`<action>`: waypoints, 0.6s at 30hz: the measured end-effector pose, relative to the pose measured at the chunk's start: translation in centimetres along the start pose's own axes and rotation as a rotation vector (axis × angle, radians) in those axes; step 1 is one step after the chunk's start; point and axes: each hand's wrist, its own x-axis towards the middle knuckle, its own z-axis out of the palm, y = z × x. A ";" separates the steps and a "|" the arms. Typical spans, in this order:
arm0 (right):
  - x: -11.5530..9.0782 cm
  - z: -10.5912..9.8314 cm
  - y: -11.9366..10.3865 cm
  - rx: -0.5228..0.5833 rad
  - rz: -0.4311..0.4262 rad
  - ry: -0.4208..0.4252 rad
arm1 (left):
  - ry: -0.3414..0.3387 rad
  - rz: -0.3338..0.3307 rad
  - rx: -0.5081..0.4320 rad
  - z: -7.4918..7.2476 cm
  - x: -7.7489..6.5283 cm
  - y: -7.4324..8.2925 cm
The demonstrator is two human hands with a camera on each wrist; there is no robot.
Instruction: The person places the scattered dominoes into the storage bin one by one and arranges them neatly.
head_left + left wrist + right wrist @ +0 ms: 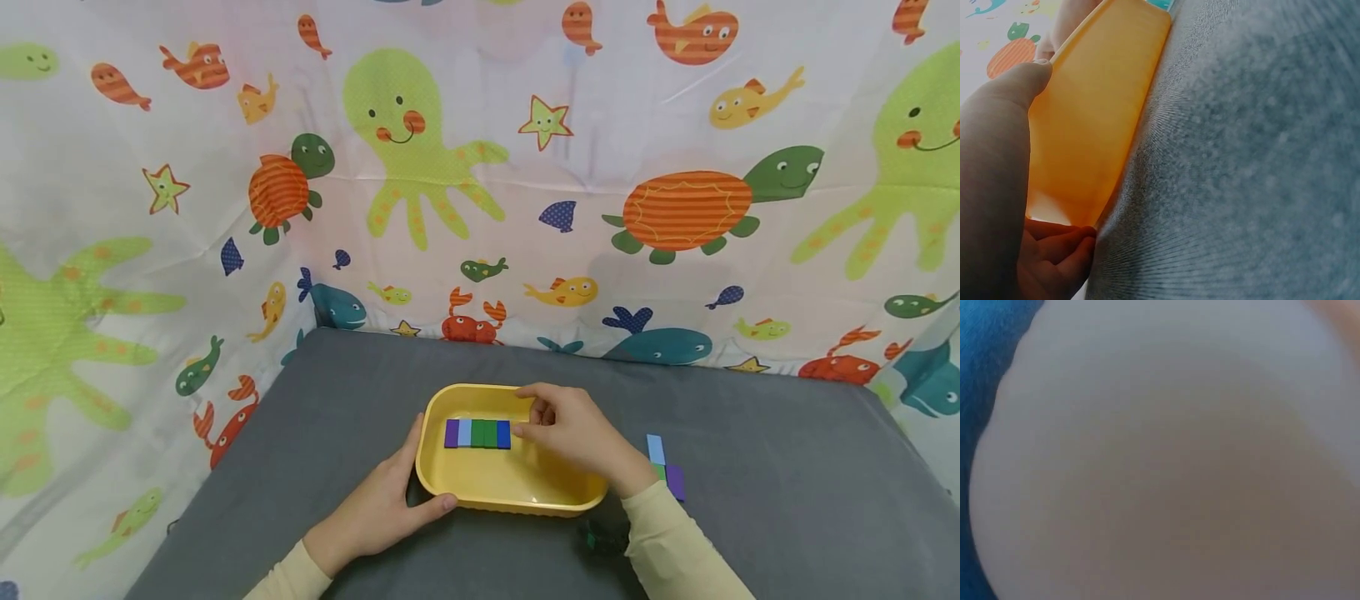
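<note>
A yellow plastic tub (517,492) sits on the grey cloth in the head view. Inside it, a row of small tiles runs left to right: purple, light blue, two green and a dark blue tile (504,434) at the right end. My left hand (382,508) grips the tub's left end, thumb at the front rim and fingers round the side; the left wrist view shows the hand (1054,256) at its wall. Over the tub, my right hand (573,429) has thumb and index finger spread apart, thumb tip right at the dark blue tile. Pale, blurred sleeve fills most of the right wrist view.
Right of the tub lie a light blue tile (656,449), a purple tile (675,482) and a green tile partly hidden by the right arm. A dark object (603,537) is beside the right sleeve. A sea-animal curtain (480,125) hangs behind the table.
</note>
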 end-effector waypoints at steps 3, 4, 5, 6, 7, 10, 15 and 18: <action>-0.6 -0.8 0.1 0.004 -0.021 0.036 | -0.003 -0.007 0.000 0.1 0.0 0.1; -0.9 -1.0 0.2 0.005 -0.027 0.047 | -0.005 -0.006 0.002 0.1 0.0 0.0; -1.1 -1.2 0.2 0.008 -0.031 0.055 | -0.007 -0.006 0.001 0.2 0.0 0.0; -1.4 -1.4 0.3 0.005 -0.034 0.060 | -0.008 -0.006 -0.001 0.2 0.0 0.0; -1.6 -1.6 0.4 0.005 -0.038 0.065 | -0.008 -0.005 -0.003 0.2 0.0 0.1; -2.3 -2.1 0.7 -0.004 -0.039 0.077 | -0.002 -0.003 -0.007 0.1 0.0 0.2; -3.6 -3.0 1.6 -0.017 -0.019 0.115 | -0.002 -0.003 -0.003 0.0 -0.1 0.3; -4.3 -3.5 2.1 -0.008 -0.032 0.161 | -0.001 -0.008 -0.003 -0.1 -0.1 0.4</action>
